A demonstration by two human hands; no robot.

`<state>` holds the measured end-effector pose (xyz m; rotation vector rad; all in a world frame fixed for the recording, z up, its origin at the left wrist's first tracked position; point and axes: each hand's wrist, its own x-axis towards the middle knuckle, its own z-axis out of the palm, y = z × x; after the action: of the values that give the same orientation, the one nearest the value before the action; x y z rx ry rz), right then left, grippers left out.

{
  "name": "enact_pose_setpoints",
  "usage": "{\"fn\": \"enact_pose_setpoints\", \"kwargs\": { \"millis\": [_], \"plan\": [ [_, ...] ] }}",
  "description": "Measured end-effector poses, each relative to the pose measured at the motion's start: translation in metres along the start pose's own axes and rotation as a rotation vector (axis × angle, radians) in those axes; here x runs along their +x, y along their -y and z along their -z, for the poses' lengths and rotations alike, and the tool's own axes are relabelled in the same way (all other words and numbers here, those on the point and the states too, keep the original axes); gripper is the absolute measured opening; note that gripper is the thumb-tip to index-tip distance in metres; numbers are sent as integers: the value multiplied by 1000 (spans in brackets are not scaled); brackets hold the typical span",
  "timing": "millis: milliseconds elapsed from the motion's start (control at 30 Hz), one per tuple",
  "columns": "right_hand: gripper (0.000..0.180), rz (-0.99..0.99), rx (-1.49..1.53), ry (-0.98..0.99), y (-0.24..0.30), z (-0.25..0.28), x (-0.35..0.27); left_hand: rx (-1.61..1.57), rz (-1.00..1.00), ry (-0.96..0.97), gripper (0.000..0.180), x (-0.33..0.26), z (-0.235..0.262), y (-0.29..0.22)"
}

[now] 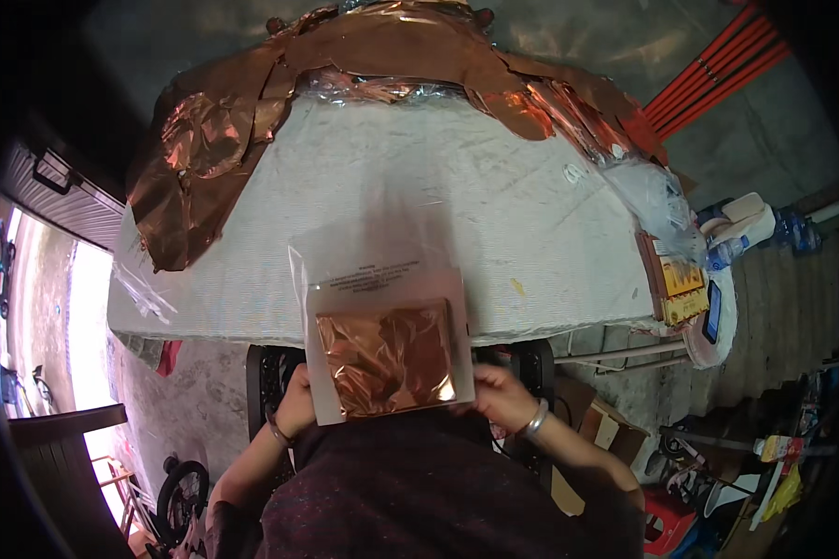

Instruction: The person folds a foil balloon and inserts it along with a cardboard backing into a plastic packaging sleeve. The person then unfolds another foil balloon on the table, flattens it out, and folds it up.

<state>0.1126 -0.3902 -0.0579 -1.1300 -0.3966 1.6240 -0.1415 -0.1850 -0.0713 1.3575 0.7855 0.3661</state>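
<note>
A clear plastic sleeve (373, 256) with a white card and a square of crinkled copper-coloured foil (387, 356) inside it is held up close in front of me, over the near edge of the white table (457, 177). My left hand (294, 405) grips the sleeve's lower left edge. My right hand (499, 391) grips its lower right edge. Both wrists wear bangles. The sleeve hides most of the fingers.
Large sheets of copper foil (214, 140) lie piled along the table's far and left sides. Clear plastic bags (657, 200) and yellow boxes (676, 284) sit at the right edge. Orange-red rods (718, 70) lean at the far right. Cardboard boxes and clutter stand on the floor at the right.
</note>
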Motion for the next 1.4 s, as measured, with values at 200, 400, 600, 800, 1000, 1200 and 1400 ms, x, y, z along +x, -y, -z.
{"fn": "enact_pose_setpoints", "kwargs": {
  "millis": [200,400,600,800,1000,1200,1400],
  "plan": [
    [36,317,-192,-42,8,3,7,-96,-60,221,4,0,12,19],
    [22,201,83,-101,19,-1,6,-63,-58,288,15,-1,9,-12],
    [6,248,116,-102,2,6,11,5,-5,236,19,-5,12,-12],
    [12,178,349,-129,-21,11,10,-85,119,102,16,-3,14,-17],
    [12,81,-196,-188,-16,10,2,-117,151,153,15,-8,17,-25],
    [12,-49,-602,-69,14,-4,-24,-18,-26,340,12,-27,20,-27],
    [22,-27,-55,-197,29,-19,-10,172,-93,282,16,-21,19,-42]
  ]
}}
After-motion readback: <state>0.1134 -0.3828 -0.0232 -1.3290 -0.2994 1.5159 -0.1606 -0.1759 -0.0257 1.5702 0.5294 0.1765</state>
